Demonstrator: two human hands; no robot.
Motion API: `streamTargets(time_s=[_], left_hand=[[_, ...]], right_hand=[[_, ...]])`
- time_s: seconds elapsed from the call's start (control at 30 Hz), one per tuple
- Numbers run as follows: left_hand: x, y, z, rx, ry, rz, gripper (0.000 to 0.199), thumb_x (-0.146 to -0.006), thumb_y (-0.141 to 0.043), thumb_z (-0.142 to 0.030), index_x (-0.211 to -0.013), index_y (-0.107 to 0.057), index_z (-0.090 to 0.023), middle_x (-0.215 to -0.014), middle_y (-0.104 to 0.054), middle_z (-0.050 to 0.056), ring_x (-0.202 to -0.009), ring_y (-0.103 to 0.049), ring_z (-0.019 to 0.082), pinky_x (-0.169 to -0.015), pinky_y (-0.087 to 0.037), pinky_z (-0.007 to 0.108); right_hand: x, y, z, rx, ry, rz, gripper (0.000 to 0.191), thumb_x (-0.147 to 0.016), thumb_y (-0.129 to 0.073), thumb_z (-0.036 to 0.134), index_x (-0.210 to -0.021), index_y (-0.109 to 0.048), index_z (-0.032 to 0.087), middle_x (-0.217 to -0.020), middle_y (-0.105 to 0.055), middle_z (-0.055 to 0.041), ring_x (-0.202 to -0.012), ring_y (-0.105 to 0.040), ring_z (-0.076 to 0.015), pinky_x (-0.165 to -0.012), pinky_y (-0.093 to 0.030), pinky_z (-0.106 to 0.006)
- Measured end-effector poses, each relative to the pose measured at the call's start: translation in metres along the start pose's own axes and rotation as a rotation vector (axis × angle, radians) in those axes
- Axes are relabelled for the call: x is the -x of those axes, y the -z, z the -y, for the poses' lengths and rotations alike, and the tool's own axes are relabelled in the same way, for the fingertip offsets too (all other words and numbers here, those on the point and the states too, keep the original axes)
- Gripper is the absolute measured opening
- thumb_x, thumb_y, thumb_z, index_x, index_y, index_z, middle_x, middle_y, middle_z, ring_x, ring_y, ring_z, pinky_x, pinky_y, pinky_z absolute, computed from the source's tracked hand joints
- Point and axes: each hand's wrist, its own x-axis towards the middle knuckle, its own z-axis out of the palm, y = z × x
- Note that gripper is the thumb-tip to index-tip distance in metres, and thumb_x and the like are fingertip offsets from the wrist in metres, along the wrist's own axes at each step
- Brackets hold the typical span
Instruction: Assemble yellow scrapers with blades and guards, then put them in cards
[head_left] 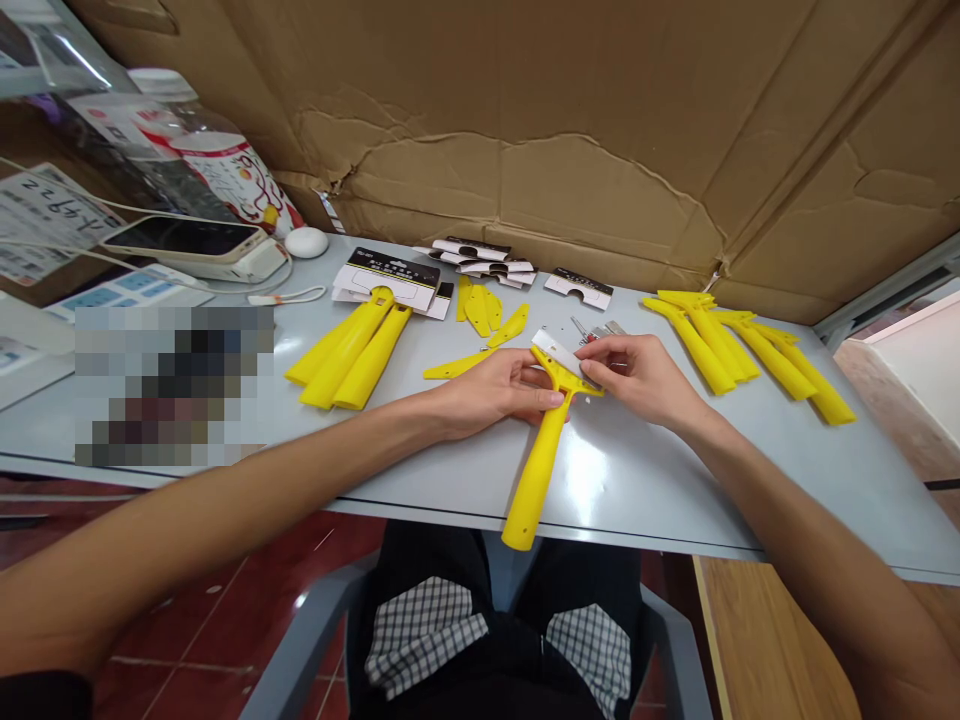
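A yellow scraper handle points down past the table's front edge, its wide head up between my hands. My left hand grips it at the neck, with the thumb across the front. A flat metal blade lies along the scraper's head. My right hand pinches the blade's right end between thumb and fingers. Just behind my right hand are small metal parts, partly hidden. Yellow flat pieces lie behind my left hand, one of them beside its fingers.
Carded yellow handles lie at left, black and white cards at the back, several yellow handles at right. A phone, a cable and a bottle stand back left. Cardboard rises behind the table.
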Motion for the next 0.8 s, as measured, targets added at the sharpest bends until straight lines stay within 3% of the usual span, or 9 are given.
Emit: streamTargets(time_s=[0.37,0.53,0.67,0.8], left_hand=[[0.0014,-0.0032,-0.0026,0.027,-0.005,-0.014,0.025,-0.09,-0.084,-0.027,-0.11,-0.075,-0.015,-0.107,-0.081,0.013,-0.095,-0.081,0.024,-0.089,-0.064,0.042],[-0.0029,-0.005,-0.0019,0.123,0.04,-0.168,0.032,-0.1,-0.071,-0.043,-0.097,-0.075,-0.012,-0.091,-0.08,0.016,-0.081,-0.08,0.024,-0.07,-0.064,0.034],[-0.0054,-0.007,-0.0038,0.141,0.061,-0.319,0.019,-0.1,-0.069,-0.027,-0.085,-0.068,-0.015,-0.078,-0.076,0.011,-0.07,-0.077,0.022,-0.062,-0.066,0.036],[-0.0046,-0.0088,-0.0053,0.142,0.057,-0.349,0.022,-0.1,-0.069,-0.02,-0.079,-0.068,-0.014,-0.072,-0.073,0.009,-0.068,-0.075,0.02,-0.061,-0.065,0.033]], right_hand=[[0.001,0.0056,0.0046,-0.13,-0.06,0.046,0.022,-0.084,-0.08,0.033,-0.1,-0.087,0.02,-0.086,-0.082,-0.0054,-0.074,-0.072,-0.0195,-0.071,-0.059,-0.034],[0.0029,0.0038,0.0064,-0.116,-0.058,0.045,0.023,-0.083,-0.081,0.035,-0.099,-0.087,0.019,-0.081,-0.079,-0.0046,-0.071,-0.069,-0.0181,-0.069,-0.056,-0.034],[0.005,-0.0011,0.0066,-0.072,-0.051,0.053,0.027,-0.085,-0.08,0.037,-0.101,-0.086,0.017,-0.08,-0.077,-0.0045,-0.071,-0.067,-0.0173,-0.068,-0.055,-0.034],[0.005,-0.0033,0.0069,-0.077,-0.069,0.04,0.024,-0.087,-0.079,0.036,-0.101,-0.085,0.018,-0.085,-0.079,-0.0061,-0.073,-0.07,-0.0185,-0.07,-0.058,-0.035]])
